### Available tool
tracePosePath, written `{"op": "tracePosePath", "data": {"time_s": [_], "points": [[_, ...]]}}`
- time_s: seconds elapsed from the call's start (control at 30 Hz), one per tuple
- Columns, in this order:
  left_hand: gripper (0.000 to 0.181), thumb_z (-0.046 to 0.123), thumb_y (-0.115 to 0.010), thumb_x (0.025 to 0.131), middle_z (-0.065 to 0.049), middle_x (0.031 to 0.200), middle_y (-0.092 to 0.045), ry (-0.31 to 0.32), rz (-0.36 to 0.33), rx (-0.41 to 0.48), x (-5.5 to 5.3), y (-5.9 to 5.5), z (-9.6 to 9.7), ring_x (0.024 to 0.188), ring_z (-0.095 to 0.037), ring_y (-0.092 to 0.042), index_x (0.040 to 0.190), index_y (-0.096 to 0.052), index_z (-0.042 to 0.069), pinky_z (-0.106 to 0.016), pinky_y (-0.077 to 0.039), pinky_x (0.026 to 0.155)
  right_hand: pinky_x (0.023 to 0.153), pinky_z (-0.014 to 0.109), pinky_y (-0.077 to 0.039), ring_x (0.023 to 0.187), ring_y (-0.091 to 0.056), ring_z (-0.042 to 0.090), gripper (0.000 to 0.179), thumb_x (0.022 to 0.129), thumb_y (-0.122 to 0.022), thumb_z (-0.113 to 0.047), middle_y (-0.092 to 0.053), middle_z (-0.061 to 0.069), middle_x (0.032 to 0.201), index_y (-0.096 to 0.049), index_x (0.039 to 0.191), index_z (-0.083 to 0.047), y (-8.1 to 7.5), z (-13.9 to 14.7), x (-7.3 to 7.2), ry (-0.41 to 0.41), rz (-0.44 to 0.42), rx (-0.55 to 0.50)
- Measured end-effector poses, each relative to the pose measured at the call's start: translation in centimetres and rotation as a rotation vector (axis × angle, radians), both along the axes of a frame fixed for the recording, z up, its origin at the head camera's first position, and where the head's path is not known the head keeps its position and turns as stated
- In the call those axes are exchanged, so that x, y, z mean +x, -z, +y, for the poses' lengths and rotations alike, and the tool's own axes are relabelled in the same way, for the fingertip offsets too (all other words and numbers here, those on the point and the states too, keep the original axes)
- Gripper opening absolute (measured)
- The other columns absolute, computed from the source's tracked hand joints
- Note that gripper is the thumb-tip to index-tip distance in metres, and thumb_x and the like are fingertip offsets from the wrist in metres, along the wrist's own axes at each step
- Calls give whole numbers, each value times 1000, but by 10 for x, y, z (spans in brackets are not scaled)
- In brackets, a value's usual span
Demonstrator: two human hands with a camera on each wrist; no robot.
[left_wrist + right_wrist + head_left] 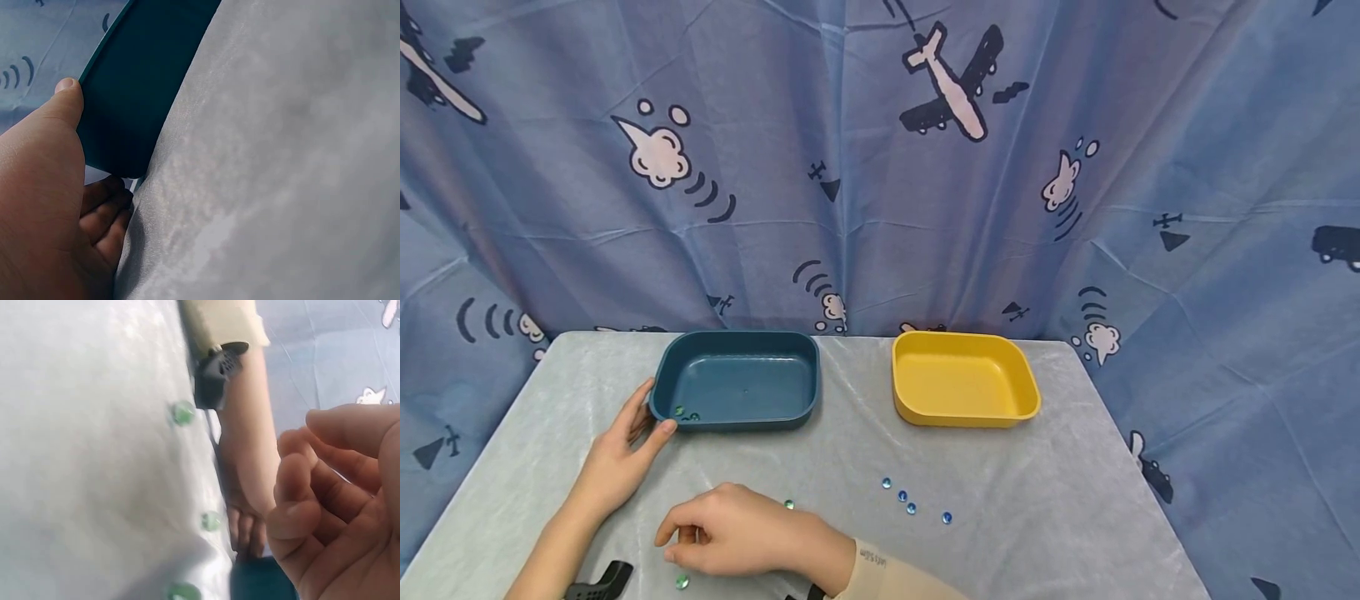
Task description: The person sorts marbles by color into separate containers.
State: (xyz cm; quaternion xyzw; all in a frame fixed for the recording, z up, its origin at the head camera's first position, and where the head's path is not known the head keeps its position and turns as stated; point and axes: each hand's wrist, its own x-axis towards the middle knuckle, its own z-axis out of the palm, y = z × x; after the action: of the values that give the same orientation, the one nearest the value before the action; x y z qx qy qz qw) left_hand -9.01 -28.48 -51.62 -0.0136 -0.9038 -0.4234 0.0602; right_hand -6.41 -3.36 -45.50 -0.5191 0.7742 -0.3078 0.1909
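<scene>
My left hand (619, 462) holds the near left corner of a dark teal tray (745, 423), its thumb on the near side and its fingers around the left side. Some green glass beads (680, 411) lie in that corner of the tray. My right hand (730, 529) hovers above the cloth with loosely bent fingers and nothing visible between them. One green glass bead (682, 582) lies just below its fingertips, and another green bead (789, 504) is beyond the wrist. In the right wrist view, three green beads (183, 413) rest on the cloth.
A yellow tray (966, 421) stands at the back right of the table, which a pale grey cloth (1060, 500) covers. Several blue glass beads (902, 496) lie in front of it. A blue patterned curtain (850, 167) hangs behind the table.
</scene>
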Motion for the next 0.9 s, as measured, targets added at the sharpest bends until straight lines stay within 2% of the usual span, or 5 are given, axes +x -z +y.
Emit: {"op": "tracePosePath", "data": {"time_s": [0.23,0.4,0.9], "points": [[84,38,-67,112,-37,159,-47,7,4,4,-1,0,-1,136,-61,-56,178,-17,23,-80,-45,105,77,0,-46,76,-53,-24,19,112,-67,-22,-69,-24,90,-78,127,-20,11,-7,10,-68,-38,75],[85,38,-67,111,-38,158,-47,-1,-1,3,0,1,-1,137,-61,-55,178,-17,23,-79,-45,105,78,0,-46,77,-54,-24,20,112,-66,-23,-70,-26,90,-78,128,-22,18,-9,13,-85,-56,135],[85,39,-67,111,-39,158,-46,-19,-8,-13,0,0,1,137,-61,-55,178,-18,21,-77,-45,105,72,2,-45,72,-55,-16,20,109,-71,-26,-66,-21,85,-78,127,-22,33,-14,9,-124,-43,264]]}}
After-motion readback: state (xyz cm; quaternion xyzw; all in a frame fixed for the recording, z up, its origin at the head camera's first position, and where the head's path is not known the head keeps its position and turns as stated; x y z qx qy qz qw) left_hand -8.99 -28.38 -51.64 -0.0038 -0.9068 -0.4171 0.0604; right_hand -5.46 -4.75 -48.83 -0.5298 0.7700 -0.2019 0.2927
